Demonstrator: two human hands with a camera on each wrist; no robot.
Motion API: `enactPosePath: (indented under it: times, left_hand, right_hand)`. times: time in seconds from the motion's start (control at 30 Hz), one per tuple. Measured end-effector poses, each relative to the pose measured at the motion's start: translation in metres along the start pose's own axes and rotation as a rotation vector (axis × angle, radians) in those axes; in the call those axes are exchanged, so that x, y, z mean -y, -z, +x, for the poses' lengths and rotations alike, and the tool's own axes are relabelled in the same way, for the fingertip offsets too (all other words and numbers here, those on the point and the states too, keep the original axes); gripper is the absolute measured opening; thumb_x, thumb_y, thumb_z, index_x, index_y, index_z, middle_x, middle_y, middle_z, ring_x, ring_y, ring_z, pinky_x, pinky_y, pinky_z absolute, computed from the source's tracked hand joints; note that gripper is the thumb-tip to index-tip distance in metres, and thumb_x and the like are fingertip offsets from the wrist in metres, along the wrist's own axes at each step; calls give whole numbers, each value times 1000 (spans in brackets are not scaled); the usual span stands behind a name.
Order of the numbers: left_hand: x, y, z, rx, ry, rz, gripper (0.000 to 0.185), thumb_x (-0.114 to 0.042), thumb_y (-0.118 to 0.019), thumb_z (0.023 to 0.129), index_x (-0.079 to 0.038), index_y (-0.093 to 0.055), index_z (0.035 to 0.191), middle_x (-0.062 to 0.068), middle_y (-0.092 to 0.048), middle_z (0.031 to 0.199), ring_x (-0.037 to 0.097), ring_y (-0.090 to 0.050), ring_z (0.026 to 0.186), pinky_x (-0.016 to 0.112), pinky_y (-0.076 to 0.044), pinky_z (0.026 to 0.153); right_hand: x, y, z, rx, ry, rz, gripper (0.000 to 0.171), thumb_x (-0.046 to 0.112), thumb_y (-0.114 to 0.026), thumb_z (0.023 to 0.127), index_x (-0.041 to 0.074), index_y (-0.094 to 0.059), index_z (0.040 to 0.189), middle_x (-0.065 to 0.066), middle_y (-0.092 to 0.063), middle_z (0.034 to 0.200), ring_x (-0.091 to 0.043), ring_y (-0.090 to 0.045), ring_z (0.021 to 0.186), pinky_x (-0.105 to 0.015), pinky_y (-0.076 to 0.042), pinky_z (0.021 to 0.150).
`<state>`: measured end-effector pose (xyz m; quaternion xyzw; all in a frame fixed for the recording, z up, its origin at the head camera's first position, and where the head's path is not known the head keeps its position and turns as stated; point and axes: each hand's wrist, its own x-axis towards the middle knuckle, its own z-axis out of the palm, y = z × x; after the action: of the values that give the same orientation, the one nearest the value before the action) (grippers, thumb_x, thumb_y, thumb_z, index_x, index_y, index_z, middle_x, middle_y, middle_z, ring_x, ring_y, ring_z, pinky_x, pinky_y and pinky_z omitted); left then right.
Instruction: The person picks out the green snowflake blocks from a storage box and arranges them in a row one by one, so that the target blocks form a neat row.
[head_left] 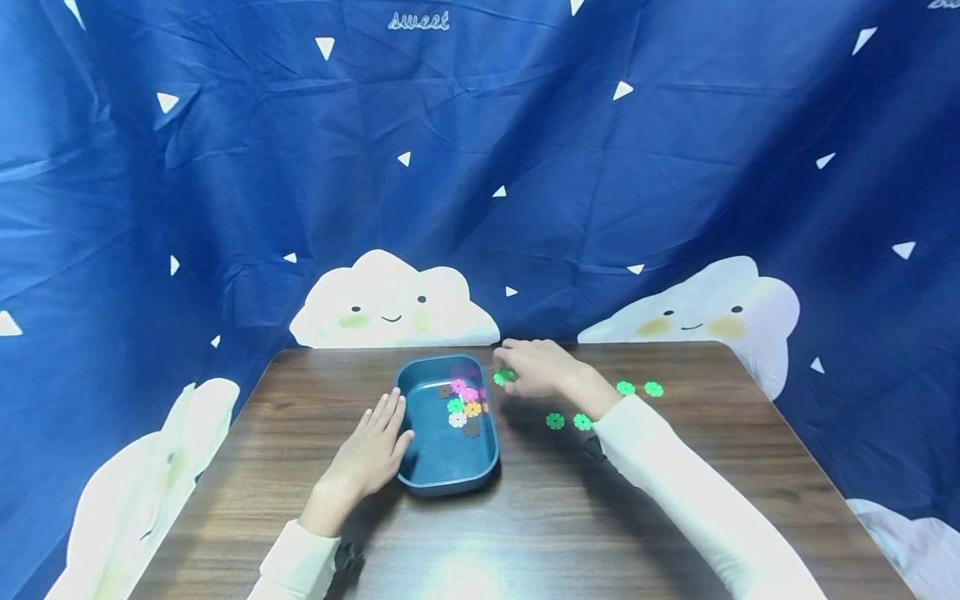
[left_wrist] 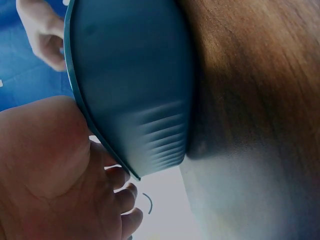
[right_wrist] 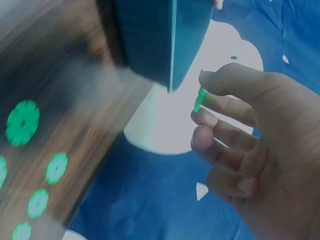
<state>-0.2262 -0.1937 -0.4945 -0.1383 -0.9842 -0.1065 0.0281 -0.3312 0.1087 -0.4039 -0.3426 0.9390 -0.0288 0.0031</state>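
Observation:
In the head view my right hand point(head_left: 536, 367) is just beyond the far right corner of the blue tray point(head_left: 442, 482), raised above the table. Its thumb and fingers pinch a green notched plastic disc point(right_wrist: 200, 98), seen nearly edge-on in the right wrist view. My left hand point(head_left: 367, 450) rests with straight fingers against the tray's left rim. Inside the tray lie several flower-shaped discs: pink point(head_left: 468, 395), orange point(head_left: 472, 409), green point(head_left: 455, 406), white point(head_left: 457, 420) and dark brown point(head_left: 471, 429).
More green discs point(head_left: 554, 421) lie spread on the wooden table point(head_left: 300, 417) right of the tray, some near my right forearm. Behind the table's far edge hangs a blue curtain point(head_left: 540, 167) with white clouds and triangles.

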Motion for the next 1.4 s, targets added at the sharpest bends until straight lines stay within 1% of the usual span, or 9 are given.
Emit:
enactPosePath:
  times: [0.2,0.4,0.47,0.67,0.87,1.03,1.23,1.3,1.4]
  left_hand:
    - [0,3,0,14,1,-9,65,-41,-35,106,-1,-22,155,14,-14,165,32,-12,153,53,-19,123]
    - [0,3,1,12,-9,-3,64,-41,-34,106,-1,-23,155,15,-15,164,32,-13,153,52,-19,123]
    - [0,3,1,11,-8,-4,64,-40,-35,106,-1,-23,155,15,-15,164,32,-13,153,52,-19,123]
    - [1,2,0,8,-5,-6,64,-39,-37,105,-1,-22,155,15,-15,164,31,-13,153,52,-20,123]
    - [1,3,0,5,-8,-11,64,-41,-35,106,-1,-23,155,15,-16,164,32,-14,153,52,-20,123]
    - [0,4,0,0,-8,-19,63,-37,-39,105,-1,-23,154,16,-17,164,32,-14,152,52,-20,123]
    - [6,-5,2,-30,-19,-27,65,-44,-32,105,-2,-24,155,14,-17,164,32,-15,152,53,-20,122]
    - [7,-7,2,-46,-25,-34,66,-45,-32,105,-2,-26,154,15,-19,164,33,-17,152,54,-21,122]
    - [5,-4,0,-46,-26,-37,65,-43,-35,105,0,-27,154,16,-20,163,34,-18,152,55,-21,122]
  right_hand:
    - [-28,8,-24,-43,-48,32,20,31,-67,87,24,-67,106,7,-59,96,-13,-54,77,-33,-48,69]
    - [-56,17,-47,-64,-100,77,24,28,-71,86,20,-68,109,2,-62,98,-13,-55,78,-32,-49,67]
    - [-64,20,-54,-78,-112,93,27,27,-71,86,18,-68,110,1,-63,100,-14,-58,81,-34,-50,69]
    - [-84,24,-74,-117,-158,97,27,26,-73,84,17,-69,110,0,-64,100,-15,-61,85,-39,-52,74]
    - [-100,18,-96,-132,-190,73,28,28,-73,83,17,-69,108,2,-66,106,-18,-63,92,-41,-53,76]
    - [-112,9,-113,-138,-224,58,27,30,-74,82,20,-68,106,5,-65,104,-16,-64,90,-45,-54,75]
    - [-121,-4,-136,-123,-264,82,27,31,-74,83,22,-67,107,4,-63,100,-12,-61,81,-43,-52,67]
    - [-124,-10,-142,-120,-269,91,27,30,-74,83,21,-67,107,4,-63,101,-14,-62,82,-44,-52,66]
    - [-127,-19,-150,-123,-283,109,26,28,-74,82,21,-67,107,3,-65,102,-19,-65,88,-47,-52,67]
